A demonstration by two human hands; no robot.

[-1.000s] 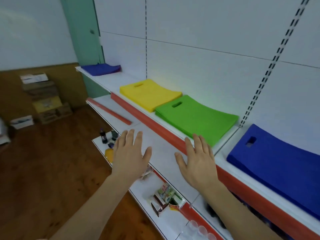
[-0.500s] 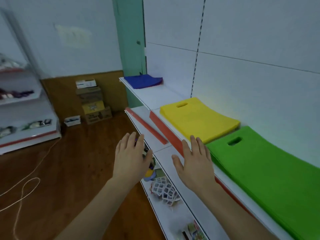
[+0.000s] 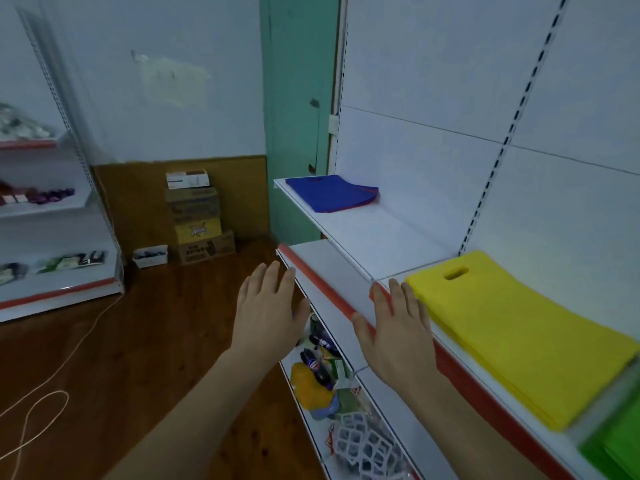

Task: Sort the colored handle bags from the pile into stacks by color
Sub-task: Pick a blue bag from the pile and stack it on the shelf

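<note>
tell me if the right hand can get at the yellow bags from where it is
Probably yes. The right hand is open and holds nothing, hovering at the shelf's red edge right beside the yellow bags. Nothing lies on top of the stack or between it and the hand.

The room looks dim to me, with a cool blue cast over the walls. A soft glow falls on the back panel just above the yellow bags (image 3: 519,327), perhaps light bouncing off them. My hands cast no hard shadows. The wide lens bends the rack uprights near the edges, and the green bags (image 3: 620,445) at the lower right corner are smeared with blur.
</note>
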